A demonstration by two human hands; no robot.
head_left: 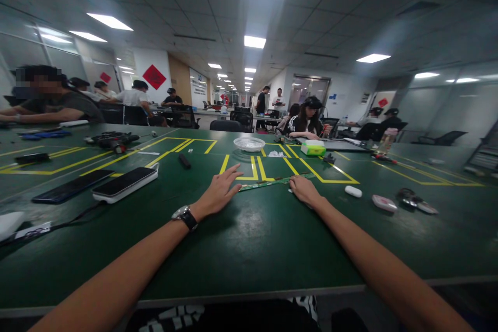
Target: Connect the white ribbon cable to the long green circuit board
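A long, thin green strip (pixel 264 184) lies on the green table, slanting up slightly to the right. My left hand (pixel 220 189), with a watch on the wrist, hovers or rests at the strip's left end, fingers apart and holding nothing. At the strip's right part, my right hand (pixel 305 190) has its fingers curled down on it; whether they pinch it is hard to see. Beyond the strip stands a clear round dish (pixel 249 144), with crumpled white paper (pixel 276 154) and a green tissue pack (pixel 313 148) to its right.
Two phones (pixel 124 182) (pixel 73 185) and a cable lie at the left. A white case (pixel 353 191), a pink case (pixel 384 203) and dark round items (pixel 414 198) are at the right. Yellow tape marks the table (pixel 249 249). Several people sit farther back.
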